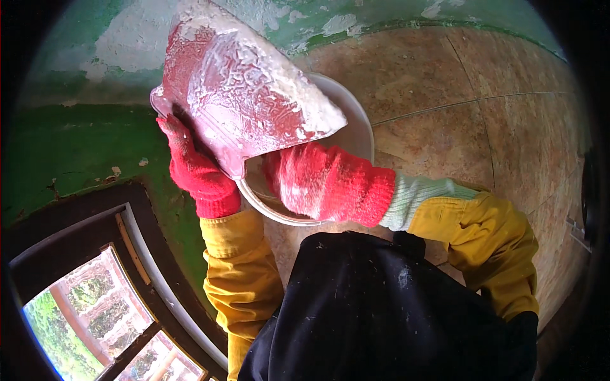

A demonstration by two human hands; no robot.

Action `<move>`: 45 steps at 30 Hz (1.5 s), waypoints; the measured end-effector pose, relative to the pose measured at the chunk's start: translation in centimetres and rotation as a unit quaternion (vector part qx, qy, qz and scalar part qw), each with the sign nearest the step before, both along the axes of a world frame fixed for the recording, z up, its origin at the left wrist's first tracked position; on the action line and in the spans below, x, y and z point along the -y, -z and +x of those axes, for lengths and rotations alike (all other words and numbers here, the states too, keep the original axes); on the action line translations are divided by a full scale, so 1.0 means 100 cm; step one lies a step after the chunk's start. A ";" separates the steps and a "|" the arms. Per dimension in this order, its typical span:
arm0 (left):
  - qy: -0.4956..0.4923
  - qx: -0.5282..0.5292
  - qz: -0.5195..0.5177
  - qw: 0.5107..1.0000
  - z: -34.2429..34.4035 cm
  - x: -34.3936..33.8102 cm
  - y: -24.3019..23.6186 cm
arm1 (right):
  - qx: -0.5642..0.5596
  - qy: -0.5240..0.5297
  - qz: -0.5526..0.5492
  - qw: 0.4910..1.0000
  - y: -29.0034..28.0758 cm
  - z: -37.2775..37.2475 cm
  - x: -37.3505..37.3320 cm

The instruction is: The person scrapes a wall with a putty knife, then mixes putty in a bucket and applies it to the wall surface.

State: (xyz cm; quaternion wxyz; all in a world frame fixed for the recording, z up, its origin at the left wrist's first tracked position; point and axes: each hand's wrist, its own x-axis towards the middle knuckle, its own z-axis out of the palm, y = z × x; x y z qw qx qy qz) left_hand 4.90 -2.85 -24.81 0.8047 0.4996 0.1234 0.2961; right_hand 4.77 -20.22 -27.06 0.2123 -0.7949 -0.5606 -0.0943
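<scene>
Past the black cloth on the person's front, the red-knit-gloved right hand reaches leftward from a bent elbow, its fingers hidden beneath a flat, pale-smeared red plastic sheet, so whether it grips anything cannot be told; the red-knit-gloved left hand, wrist upright, clasps that sheet's lower-left edge. The tilted sheet hides much of a round white bucket, whose right rim shows, with brown tiled floor stretching rightward and a peeling green wall standing left.
</scene>
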 end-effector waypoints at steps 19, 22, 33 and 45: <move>0.025 -0.025 -0.004 0.999 0.005 0.004 -0.002 | -0.179 -0.014 0.105 0.978 -0.003 0.037 0.056; 0.024 -0.024 0.015 0.999 0.004 0.000 0.002 | -0.251 0.020 -0.012 0.968 -0.025 0.043 0.057; 0.058 -0.026 -0.052 0.997 0.009 0.009 -0.005 | -0.312 -0.046 0.123 0.941 0.018 0.058 0.044; 0.024 -0.037 0.000 0.999 0.011 0.015 -0.007 | -0.350 -0.053 0.127 0.926 0.016 0.060 0.040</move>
